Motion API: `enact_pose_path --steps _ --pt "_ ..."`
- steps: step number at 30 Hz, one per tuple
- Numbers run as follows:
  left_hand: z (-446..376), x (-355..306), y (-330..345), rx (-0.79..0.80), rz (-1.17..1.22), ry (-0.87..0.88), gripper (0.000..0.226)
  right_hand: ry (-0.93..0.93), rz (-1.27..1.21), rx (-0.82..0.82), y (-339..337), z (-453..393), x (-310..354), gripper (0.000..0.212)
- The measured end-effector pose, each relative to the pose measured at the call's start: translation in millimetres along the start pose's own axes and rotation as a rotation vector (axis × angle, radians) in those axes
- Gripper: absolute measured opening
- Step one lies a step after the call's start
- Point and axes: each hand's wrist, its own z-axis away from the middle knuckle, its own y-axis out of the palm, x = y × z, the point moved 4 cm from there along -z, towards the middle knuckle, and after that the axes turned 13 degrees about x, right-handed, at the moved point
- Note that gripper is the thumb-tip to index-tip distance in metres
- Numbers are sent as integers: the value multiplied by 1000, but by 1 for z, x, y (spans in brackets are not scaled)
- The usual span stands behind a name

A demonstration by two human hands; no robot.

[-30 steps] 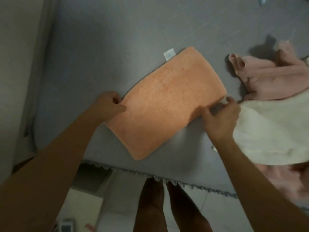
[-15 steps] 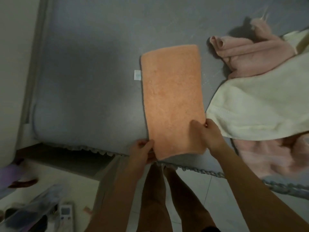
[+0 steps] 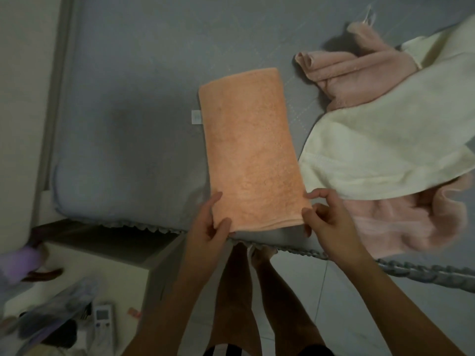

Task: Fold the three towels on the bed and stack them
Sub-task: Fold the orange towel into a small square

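- Your left hand (image 3: 209, 224) and right hand (image 3: 326, 217) pinch the near corners of the folded orange towel (image 3: 250, 152) on the bed (image 3: 128, 124).
- Cream towel (image 3: 385, 140) overlaps pink towel (image 3: 354, 70) to your right.

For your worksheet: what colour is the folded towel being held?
Orange, clearest in the head view.

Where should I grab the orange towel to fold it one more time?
Take the orange towel by its two near corners at the bed's edge, coming from the near side, as the left hand and right hand do now. It lies flat as a long strip pointing away, so lifting that short end probably lets it fold over onto the far end.
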Motion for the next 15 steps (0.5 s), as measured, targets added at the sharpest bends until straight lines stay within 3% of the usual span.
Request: enact_pose_path --steps 4,8,12,15 --pt "21 -10 -7 205 -267 77 47 8 -55 161 -8 22 13 26" --pt "15 -14 -13 79 -469 76 47 81 -19 323 -6 21 22 54" --pt "-31 -36 -31 -89 -562 89 23 -84 389 194 -7 -19 62 35" --pt "-90 -71 -53 -218 -570 164 19 -199 496 -2 -21 -72 99 9"
